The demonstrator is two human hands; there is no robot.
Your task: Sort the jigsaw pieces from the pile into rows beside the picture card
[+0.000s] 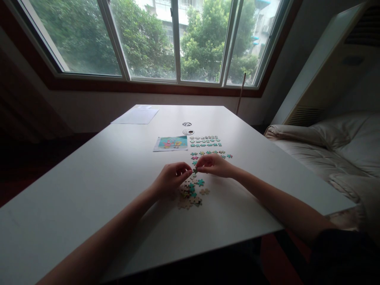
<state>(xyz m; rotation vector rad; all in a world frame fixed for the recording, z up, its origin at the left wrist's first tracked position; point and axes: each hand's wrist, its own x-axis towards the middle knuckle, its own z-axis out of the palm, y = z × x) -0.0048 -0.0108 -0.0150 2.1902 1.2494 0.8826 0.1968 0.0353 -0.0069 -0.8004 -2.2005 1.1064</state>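
Observation:
A small dark puzzle piece (195, 171) is between my two hands, above the white table. My right hand (214, 165) pinches it from the right with thumb and forefinger. From the left, the closed fingertips of my left hand (175, 175) meet its other edge. Just below lies a loose pile of puzzle pieces (187, 204), some teal side up, many showing plain beige backs. Beyond my hands, puzzle pieces in rows (206, 141) are laid out, and a further row of coloured pieces (208, 152) sits nearer, partly hidden by my right hand.
A picture sheet (171, 143) with a colourful cartoon print lies left of the rows. Two small round items (188, 132) rest behind it. White paper (136, 116) is at the far left of the table (252, 190). A pale sofa (320, 138) stands to the right.

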